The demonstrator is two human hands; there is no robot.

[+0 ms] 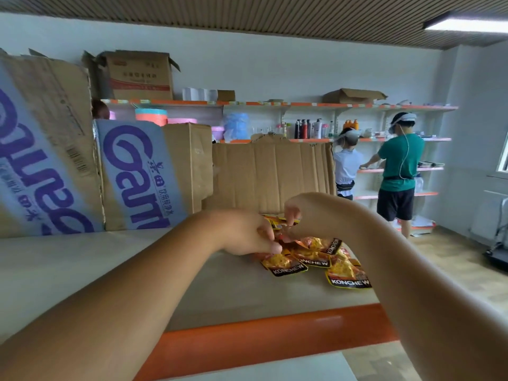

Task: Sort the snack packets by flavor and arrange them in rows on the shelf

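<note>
Several small yellow and orange snack packets (316,257) marked KONCHEW lie in a loose heap on the beige shelf (110,270) with an orange front edge. My left hand (244,232) reaches into the heap from the left, its fingertips pinching an orange packet (286,239). My right hand (308,213) hovers over the back of the heap, fingers curled down and pinching a packet edge at the top. One packet (347,274) lies apart at the right, close to the shelf's end.
Cardboard boxes with purple lettering (132,174) and a flattened brown carton (272,174) stand along the back of the shelf. Two persons work at wall shelves (398,169) at the far right. The shelf's left half is bare.
</note>
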